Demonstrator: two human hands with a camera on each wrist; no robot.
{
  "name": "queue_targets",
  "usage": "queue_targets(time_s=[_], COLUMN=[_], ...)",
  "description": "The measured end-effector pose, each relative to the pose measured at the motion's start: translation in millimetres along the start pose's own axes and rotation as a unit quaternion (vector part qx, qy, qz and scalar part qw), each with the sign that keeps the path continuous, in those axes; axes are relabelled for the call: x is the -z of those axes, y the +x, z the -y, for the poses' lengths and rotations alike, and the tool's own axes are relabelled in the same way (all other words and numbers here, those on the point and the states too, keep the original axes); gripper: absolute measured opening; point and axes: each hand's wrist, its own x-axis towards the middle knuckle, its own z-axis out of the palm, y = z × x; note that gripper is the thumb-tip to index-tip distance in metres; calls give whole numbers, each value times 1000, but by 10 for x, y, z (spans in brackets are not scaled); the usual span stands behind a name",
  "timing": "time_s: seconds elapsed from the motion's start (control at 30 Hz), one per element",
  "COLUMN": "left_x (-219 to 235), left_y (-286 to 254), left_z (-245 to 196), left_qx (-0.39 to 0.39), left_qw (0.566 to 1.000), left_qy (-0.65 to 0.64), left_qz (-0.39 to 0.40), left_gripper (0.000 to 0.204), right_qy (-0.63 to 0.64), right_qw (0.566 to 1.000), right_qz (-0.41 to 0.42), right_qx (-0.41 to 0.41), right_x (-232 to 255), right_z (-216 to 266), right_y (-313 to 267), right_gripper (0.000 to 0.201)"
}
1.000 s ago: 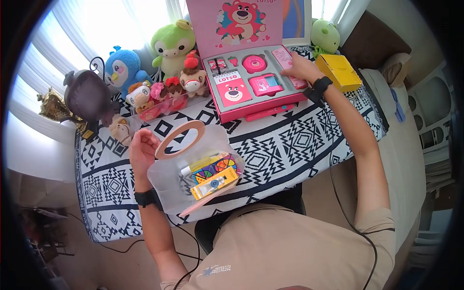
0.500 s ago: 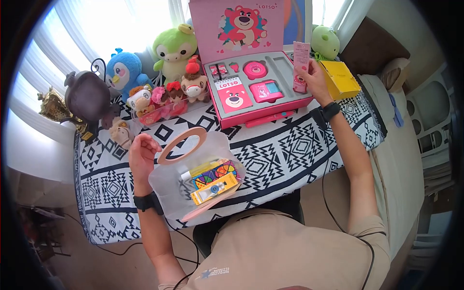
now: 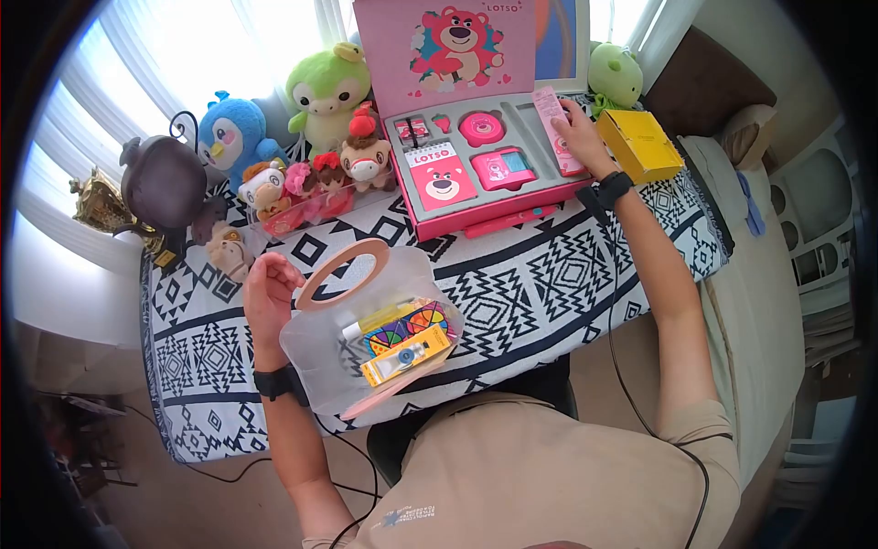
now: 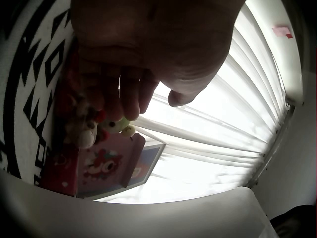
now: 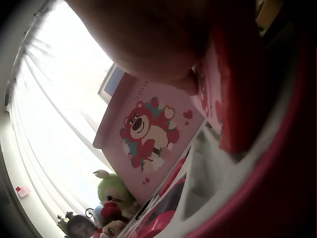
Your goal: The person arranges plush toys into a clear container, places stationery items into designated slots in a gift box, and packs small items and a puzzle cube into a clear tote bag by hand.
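Note:
My right hand grips a long, narrow pink carton by its right side, with the thumb on its face. The carton leans over the right side of the pink gift box, beside a long bare slot in the grey insert. In the right wrist view the carton's lower end is close to the grey insert. Beside the frosted bag, my left hand is raised with relaxed fingers near the bag's pink ring handle, holding nothing.
Inside the bag lie a yellow box, a colourful patterned case and a yellow tube. The gift box holds a notepad and pink items; a pink pen lies in front. A yellow box stands right, plush toys behind.
The right hand lifted the pink carton from its slot and stood it up, then brought it lower and leftward, tilted over the insert. The left hand stays nearly still by the bag.

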Motion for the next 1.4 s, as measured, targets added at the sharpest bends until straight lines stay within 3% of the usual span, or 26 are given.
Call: queue_targets(time_s=[0.13,0.2,0.23,0.3,0.4,0.53,0.77,0.83,0.93,1.0,1.13,1.2,1.23,1.3,1.4], left_x=[6,12,20,38,54,30,96,84,80,100,72,101,111,79,64], left_y=[2,1,-3,4,11,-4,-2,-6,-5,-1,2,14,20,7,8], left_z=[-7,5,10,9,10,2,53,43,44,39,13,34,37,16,15], left_qx=[-7,-14,-21,-19,-19,-24,-23,-27,-19,-10,4,-5,-14,-9,-9], left_qw=[1000,999,998,999,999,998,995,993,995,996,999,998,998,998,999], left_qy=[21,36,52,45,35,31,92,117,96,88,22,27,33,30,24], left_qz=[2,2,3,10,27,42,27,20,22,26,39,50,59,47,42], left_gripper=[33,33,33,33,34,34,34,34,34,34,34,34,34,34,34], right_qy=[-108,-273,-273,-330,-355,-359,-261,-224,-293,-345,-323,-205,-205,-181,-263], right_qw=[991,956,956,943,932,927,955,965,946,927,934,972,972,976,958], right_qz=[13,27,29,43,12,-11,-29,-23,-9,49,72,46,47,101,104], right_qx=[82,106,106,26,72,112,138,131,142,138,134,105,107,-66,-44], right_x=[-103,-166,-183,-201,-207,-147,-94,-68,21,54,66,62,83,132,110], right_z=[-35,-109,-82,7,76,-137,-514,-401,-249,-198,-213,-270,-106,168,121], right_y=[43,125,114,74,35,-19,84,27,-56,-37,15,22,1,-53,-18], right_gripper=[38,38,38,34,25,27,31,31,32,35,35,33,33,31,32])
